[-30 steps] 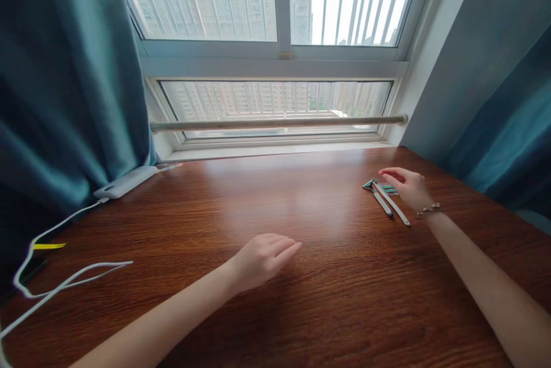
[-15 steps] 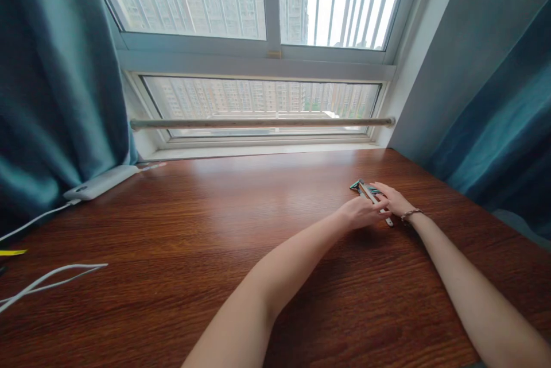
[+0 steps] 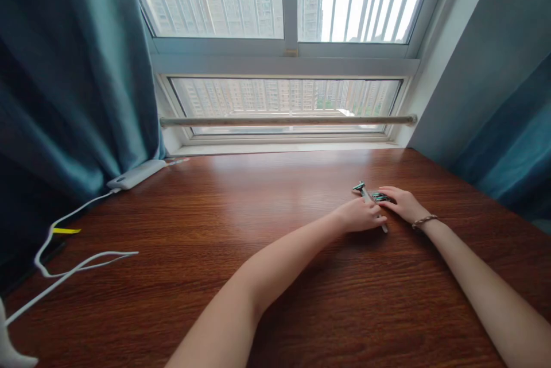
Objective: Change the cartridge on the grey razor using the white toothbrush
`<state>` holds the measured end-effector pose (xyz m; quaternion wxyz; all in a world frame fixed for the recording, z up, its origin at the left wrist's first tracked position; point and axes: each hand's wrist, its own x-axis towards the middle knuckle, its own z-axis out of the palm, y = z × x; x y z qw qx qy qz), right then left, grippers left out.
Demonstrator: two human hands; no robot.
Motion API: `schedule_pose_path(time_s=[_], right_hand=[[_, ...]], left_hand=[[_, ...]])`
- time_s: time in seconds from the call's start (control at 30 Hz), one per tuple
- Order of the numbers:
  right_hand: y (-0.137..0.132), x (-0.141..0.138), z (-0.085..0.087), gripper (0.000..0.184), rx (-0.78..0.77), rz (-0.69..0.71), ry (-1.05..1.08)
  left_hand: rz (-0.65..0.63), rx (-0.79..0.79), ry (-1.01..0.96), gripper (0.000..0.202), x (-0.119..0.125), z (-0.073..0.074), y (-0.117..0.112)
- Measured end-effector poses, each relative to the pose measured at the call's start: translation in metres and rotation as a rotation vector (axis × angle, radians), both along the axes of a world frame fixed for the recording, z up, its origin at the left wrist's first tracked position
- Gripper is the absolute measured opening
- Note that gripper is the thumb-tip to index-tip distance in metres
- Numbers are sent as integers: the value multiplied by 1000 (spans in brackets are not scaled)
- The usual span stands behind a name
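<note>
Two slim grey razors (image 3: 364,190) with teal heads lie on the brown wooden table (image 3: 267,224), right of the middle. My left hand (image 3: 359,216) reaches across and covers their handles with curled fingers; one handle end (image 3: 384,229) pokes out beneath the fingertips. My right hand (image 3: 402,204), a bead bracelet on its wrist, lies flat beside it, and its stretched fingers rest over a small teal piece (image 3: 380,197) next to the razor heads. The two hands touch each other.
A white power bank (image 3: 136,174) with white cables (image 3: 73,267) lies at the table's left by a teal curtain (image 3: 73,69). A window with a rail (image 3: 284,121) runs along the back. Another teal curtain (image 3: 512,144) hangs at the right.
My left hand has crossed from the table's middle to the razors on the right and settled over their handles. My right hand has lowered onto the items. The camera view shifted slightly.
</note>
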<state>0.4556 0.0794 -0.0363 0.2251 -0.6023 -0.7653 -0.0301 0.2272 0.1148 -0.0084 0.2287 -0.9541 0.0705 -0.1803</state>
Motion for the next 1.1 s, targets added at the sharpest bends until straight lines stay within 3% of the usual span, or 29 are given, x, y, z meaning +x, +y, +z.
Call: schedule_pose_path(time_s=[0.33,0.5,0.6,0.7,0.83,0.97,1.03,1.1], right_hand=[[-14,-115,7,30,51,199,-97],[-11,-180,15,23,49,211,-312],[2,-211,18,26,38,195,-370],[18,-227,19,24,50,173,-378],[34,-230,19,21,72,160,-379],[28,-231,20,28,115,142,-369],[17,-237,21,30,155,232,-357],[5,-247,24,28,230,463,-311]], left_hand=[[155,6,92,29,-171,22,-1],[281,-112,142,34,-224,19,4],[401,-283,89,37,-239,12,7],[443,-425,35,38,-244,7,10],[451,-526,3,41,-244,3,12],[473,-572,14,46,-244,1,12],[481,-590,13,47,-244,1,12],[494,-619,-20,47,-243,1,11]])
